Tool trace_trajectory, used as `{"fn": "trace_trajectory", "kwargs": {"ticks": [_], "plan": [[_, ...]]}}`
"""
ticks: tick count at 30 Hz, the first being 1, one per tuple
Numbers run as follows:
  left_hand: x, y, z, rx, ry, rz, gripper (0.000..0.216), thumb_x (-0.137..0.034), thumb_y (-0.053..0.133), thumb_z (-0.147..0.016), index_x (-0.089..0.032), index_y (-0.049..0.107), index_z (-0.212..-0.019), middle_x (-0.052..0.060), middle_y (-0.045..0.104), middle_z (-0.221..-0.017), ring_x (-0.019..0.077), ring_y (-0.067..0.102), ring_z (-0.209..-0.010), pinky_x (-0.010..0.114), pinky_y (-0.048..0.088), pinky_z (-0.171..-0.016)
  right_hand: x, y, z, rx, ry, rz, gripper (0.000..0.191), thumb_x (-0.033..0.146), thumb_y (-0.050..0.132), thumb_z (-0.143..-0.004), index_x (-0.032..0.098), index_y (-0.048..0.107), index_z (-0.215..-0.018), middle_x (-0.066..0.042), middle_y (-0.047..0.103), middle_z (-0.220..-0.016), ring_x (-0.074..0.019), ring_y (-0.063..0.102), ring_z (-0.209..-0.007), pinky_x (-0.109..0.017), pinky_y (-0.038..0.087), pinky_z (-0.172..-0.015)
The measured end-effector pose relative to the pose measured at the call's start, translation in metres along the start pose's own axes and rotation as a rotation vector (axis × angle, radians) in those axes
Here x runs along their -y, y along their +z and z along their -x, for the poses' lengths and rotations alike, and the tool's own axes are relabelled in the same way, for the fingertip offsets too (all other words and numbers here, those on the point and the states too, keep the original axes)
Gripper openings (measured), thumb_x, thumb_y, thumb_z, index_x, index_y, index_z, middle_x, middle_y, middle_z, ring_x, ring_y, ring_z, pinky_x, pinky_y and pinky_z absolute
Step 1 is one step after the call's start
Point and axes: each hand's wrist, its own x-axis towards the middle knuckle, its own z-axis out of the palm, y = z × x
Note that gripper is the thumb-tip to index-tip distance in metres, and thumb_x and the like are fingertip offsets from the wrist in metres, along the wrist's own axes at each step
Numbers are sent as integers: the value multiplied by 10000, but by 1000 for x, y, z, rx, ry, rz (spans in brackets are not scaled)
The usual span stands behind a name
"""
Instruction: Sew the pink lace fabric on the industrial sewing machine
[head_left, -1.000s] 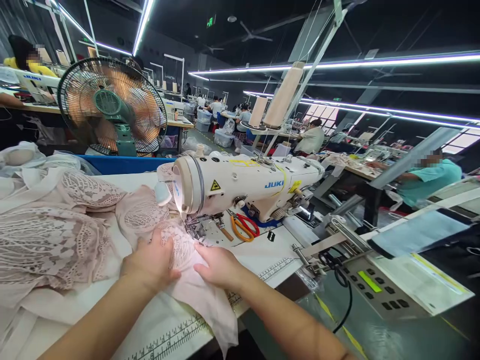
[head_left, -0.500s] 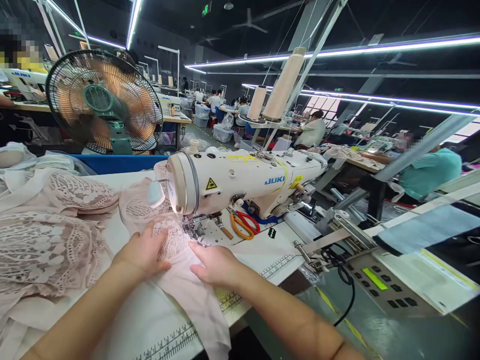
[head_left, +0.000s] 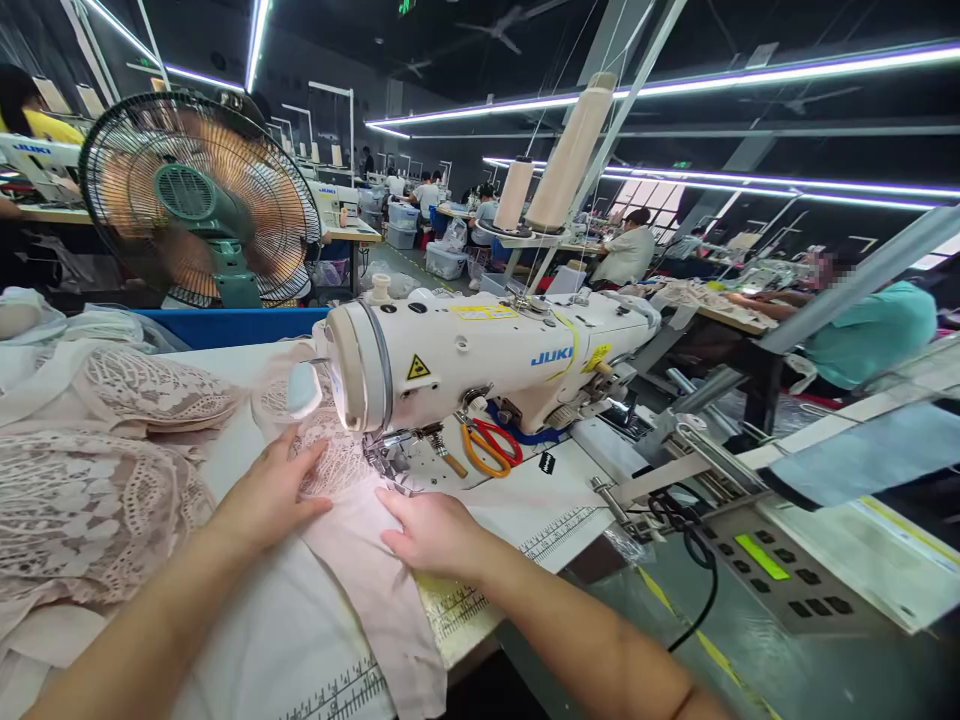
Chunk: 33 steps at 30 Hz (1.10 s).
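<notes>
A pale pink lace bra (head_left: 341, 458) lies under the presser foot (head_left: 386, 455) of a white sewing machine (head_left: 480, 350), and its plain fabric band hangs over the table's front edge. My left hand (head_left: 281, 490) rests on the lace left of the needle area, with thumb and fingers spread. On the right, close in front of the presser foot, my right hand (head_left: 431, 530) grips the band's edge between thumb and curled fingers. The machine head hides the needle.
Orange-handled and red-handled scissors (head_left: 487, 447) lie beside the machine bed. More lace bras (head_left: 97, 490) are heaped at the left. A fan (head_left: 199, 200) stands behind the blue bin edge (head_left: 225, 325). A control panel (head_left: 772, 565) is at the right.
My left hand has slid a little left and up along the lace. The fabric has shifted slightly, and the right hand stays by the presser foot. The whole view has tilted slightly.
</notes>
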Motion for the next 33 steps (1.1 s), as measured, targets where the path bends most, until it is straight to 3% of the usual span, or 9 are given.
{"fn": "trace_trajectory", "kwargs": {"ticks": [6,14,22,26,30,33], "plan": [[11,5,-5,-66,19,16,731,-385,640,-802,-159,447,-1470,193,181,-1630,396,293,-1457,504,334,-1170,-4,3,0,-57,-43,-42,551,401,492,-915,226,493,-1437,-81,750,-1002,-276,663,-977,-324,404,-719],[6,-2,-3,-35,-7,-81,699,-412,573,-889,-117,396,-1497,234,163,-1619,386,329,-1442,467,365,-1145,-1,-6,8,-65,-68,-98,424,405,502,-944,234,580,-1324,-44,750,-945,-226,647,-892,-289,331,-646],[6,0,-3,-184,-21,-108,578,-373,471,-913,-96,484,-1420,234,247,-1589,398,429,-1372,491,433,-1078,-2,-6,8,-57,-62,-139,481,445,510,-930,220,576,-1350,-77,735,-1052,-253,640,-978,-296,395,-725],[-7,3,3,-288,123,-92,435,-319,341,-945,-141,597,-1249,191,502,-1425,351,542,-1248,477,494,-987,-2,-9,9,-60,-52,-184,423,414,525,-928,235,605,-1302,-49,724,-1019,-223,631,-937,-278,397,-729],[-25,12,10,-78,393,-94,349,-263,323,-939,-165,648,-1022,145,640,-1188,279,636,-1016,407,540,-829,-3,-14,12,-61,-24,-218,262,414,572,-922,210,672,-1052,2,664,-799,-159,563,-729,-244,345,-615],[-36,17,16,4,480,-118,233,-244,438,-905,-155,646,-961,136,651,-1147,281,621,-1005,423,521,-868,-8,-15,18,-40,-50,-173,222,389,633,-902,190,641,-803,25,577,-693,-132,475,-659,-240,293,-567]]}}
